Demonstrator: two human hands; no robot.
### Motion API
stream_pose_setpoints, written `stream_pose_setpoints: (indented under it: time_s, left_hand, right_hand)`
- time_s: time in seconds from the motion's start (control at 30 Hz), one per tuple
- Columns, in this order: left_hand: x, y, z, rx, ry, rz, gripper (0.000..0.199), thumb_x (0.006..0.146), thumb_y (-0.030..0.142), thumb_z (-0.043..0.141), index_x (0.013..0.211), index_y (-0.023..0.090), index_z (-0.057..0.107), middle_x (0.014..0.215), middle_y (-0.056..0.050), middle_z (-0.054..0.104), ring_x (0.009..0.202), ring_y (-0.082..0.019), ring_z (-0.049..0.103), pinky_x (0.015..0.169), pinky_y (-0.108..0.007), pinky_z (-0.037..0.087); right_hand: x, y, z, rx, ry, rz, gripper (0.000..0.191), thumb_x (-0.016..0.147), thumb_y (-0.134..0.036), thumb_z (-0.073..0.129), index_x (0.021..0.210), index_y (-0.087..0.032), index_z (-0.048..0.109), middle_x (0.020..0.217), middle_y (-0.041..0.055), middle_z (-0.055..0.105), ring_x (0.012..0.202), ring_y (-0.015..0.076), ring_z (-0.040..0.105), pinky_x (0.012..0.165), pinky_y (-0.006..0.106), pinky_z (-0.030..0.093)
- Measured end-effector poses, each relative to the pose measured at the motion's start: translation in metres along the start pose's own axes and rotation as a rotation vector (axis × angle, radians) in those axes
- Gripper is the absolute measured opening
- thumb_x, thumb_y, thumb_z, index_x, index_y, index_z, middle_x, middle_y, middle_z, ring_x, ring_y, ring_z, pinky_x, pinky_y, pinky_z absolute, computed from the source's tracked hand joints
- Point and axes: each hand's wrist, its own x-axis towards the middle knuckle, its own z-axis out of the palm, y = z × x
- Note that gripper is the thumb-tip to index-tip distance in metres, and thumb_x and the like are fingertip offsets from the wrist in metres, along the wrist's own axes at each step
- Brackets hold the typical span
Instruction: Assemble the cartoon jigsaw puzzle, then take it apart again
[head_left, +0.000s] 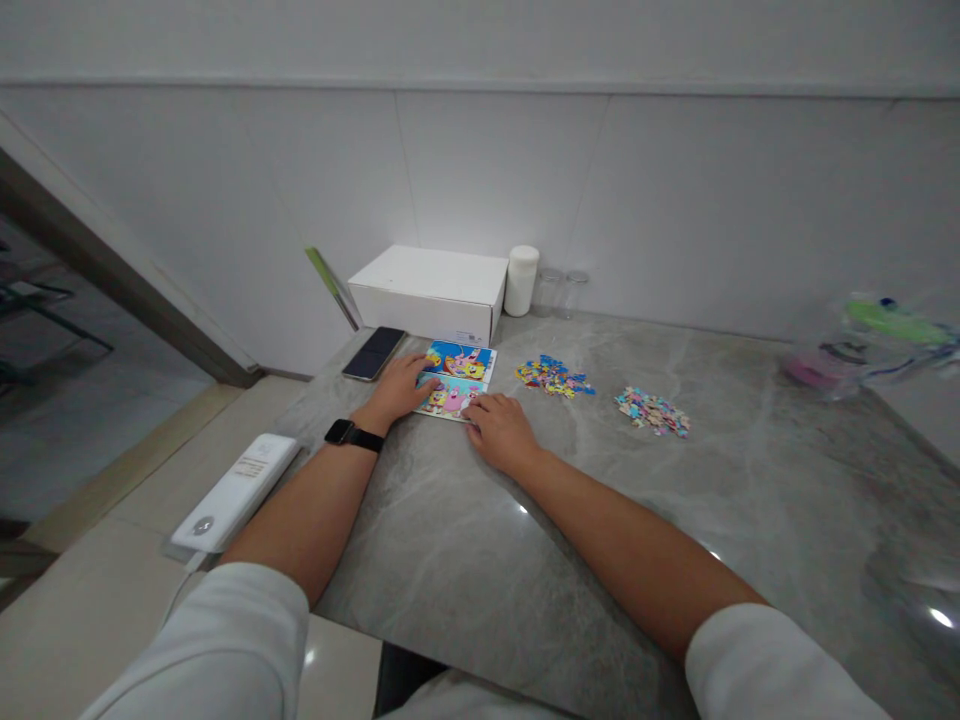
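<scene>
Two bright cartoon picture panels lie one behind the other on the table, a blue one point(465, 359) at the back and a light-turquoise one point(451, 396) in front. Whether they are joined is hard to tell. My left hand point(401, 388), with a black watch point(354, 434) on the wrist, rests on their left edge, fingers stretched out and apart. On the front panel's lower right corner lie the fingertips of my right hand point(501, 432), fairly flat. To the right are a pile of blue and yellow jigsaw pieces point(553, 376) and a paler pile of jigsaw pieces point(652, 411).
A phone point(374, 354) lies left of my left hand. Behind stand a white box point(427, 290), a white cylinder point(521, 281) and clear glasses point(561, 292). A white power bank point(236, 492) with a cable sits by the left edge. A plastic bag point(862, 350) is far right.
</scene>
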Motion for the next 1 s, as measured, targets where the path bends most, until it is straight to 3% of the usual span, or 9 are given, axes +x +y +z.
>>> stream_pose_setpoints:
  time_s: [0.13, 0.27, 0.43, 0.6, 0.7, 0.77, 0.83, 1.0]
  left_hand:
    - [0.000, 0.011, -0.009, -0.085, 0.099, 0.019, 0.039, 0.099, 0.043, 0.056, 0.130, 0.023, 0.069, 0.146, -0.010, 0.060, 0.137, -0.027, 0.056, 0.123, -0.045, 0.044]
    - [-0.002, 0.045, -0.030, -0.180, 0.217, 0.072, 0.033, 0.101, 0.040, 0.055, 0.124, 0.024, 0.070, 0.144, -0.009, 0.061, 0.136, -0.025, 0.057, 0.123, -0.047, 0.044]
    - [-0.002, 0.112, -0.064, -0.314, 0.203, 0.171, 0.031, 0.103, 0.044, 0.053, 0.119, 0.024, 0.072, 0.125, -0.008, 0.069, 0.121, -0.024, 0.065, 0.112, -0.045, 0.053]
    - [0.000, 0.179, -0.081, -0.431, 0.102, 0.245, 0.028, 0.101, 0.040, 0.056, 0.119, 0.025, 0.071, 0.117, -0.006, 0.070, 0.094, -0.018, 0.069, 0.080, -0.033, 0.061]
    - [-0.003, 0.214, -0.068, -0.470, 0.044, 0.284, 0.026, 0.100, 0.036, 0.057, 0.119, 0.025, 0.071, 0.115, -0.006, 0.070, 0.087, -0.016, 0.067, 0.073, -0.030, 0.058]
    - [-0.009, 0.233, -0.049, -0.496, -0.011, 0.294, 0.026, 0.099, 0.033, 0.057, 0.120, 0.025, 0.071, 0.117, -0.006, 0.070, 0.085, -0.016, 0.066, 0.070, -0.030, 0.057]
    - [-0.018, 0.246, -0.024, -0.494, -0.080, 0.304, 0.026, 0.098, 0.029, 0.058, 0.121, 0.026, 0.070, 0.120, -0.006, 0.070, 0.083, -0.016, 0.066, 0.077, -0.033, 0.059]
    - [-0.037, 0.250, 0.026, -0.447, -0.144, 0.327, 0.023, 0.099, 0.024, 0.056, 0.118, 0.027, 0.070, 0.117, -0.007, 0.068, 0.089, -0.019, 0.066, 0.085, -0.037, 0.059]
  right_hand:
    - [-0.002, -0.001, -0.006, 0.035, 0.050, 0.007, 0.031, 0.103, -0.028, 0.056, 0.130, -0.025, 0.072, 0.137, 0.0092, 0.068, 0.124, 0.0263, 0.057, 0.106, 0.042, 0.042]
    - [-0.002, 0.016, -0.041, 0.042, 0.192, 0.078, 0.030, 0.104, -0.029, 0.054, 0.126, -0.023, 0.074, 0.132, 0.0098, 0.070, 0.121, 0.0259, 0.058, 0.109, 0.041, 0.041]
    - [-0.027, 0.086, -0.107, -0.003, 0.416, 0.290, 0.030, 0.102, -0.027, 0.053, 0.119, -0.020, 0.076, 0.122, 0.0113, 0.073, 0.114, 0.0273, 0.062, 0.104, 0.040, 0.044]
    - [-0.097, 0.164, -0.146, -0.050, 0.588, 0.455, 0.029, 0.098, -0.024, 0.053, 0.113, -0.018, 0.077, 0.112, 0.0119, 0.076, 0.105, 0.0262, 0.066, 0.100, 0.039, 0.048]
    - [-0.133, 0.195, -0.146, -0.082, 0.601, 0.532, 0.028, 0.097, -0.025, 0.054, 0.109, -0.017, 0.077, 0.108, 0.0128, 0.076, 0.102, 0.0262, 0.066, 0.098, 0.039, 0.048]
    - [-0.147, 0.206, -0.137, -0.100, 0.560, 0.566, 0.027, 0.098, -0.026, 0.054, 0.108, -0.017, 0.078, 0.109, 0.0132, 0.076, 0.103, 0.0265, 0.066, 0.098, 0.039, 0.047]
    - [-0.153, 0.212, -0.121, -0.116, 0.485, 0.580, 0.026, 0.098, -0.027, 0.056, 0.108, -0.018, 0.078, 0.113, 0.0133, 0.076, 0.107, 0.0270, 0.065, 0.100, 0.040, 0.046]
    - [-0.159, 0.217, -0.084, -0.185, 0.349, 0.671, 0.028, 0.100, -0.026, 0.057, 0.116, -0.021, 0.078, 0.120, 0.0123, 0.074, 0.114, 0.0269, 0.063, 0.099, 0.039, 0.044]
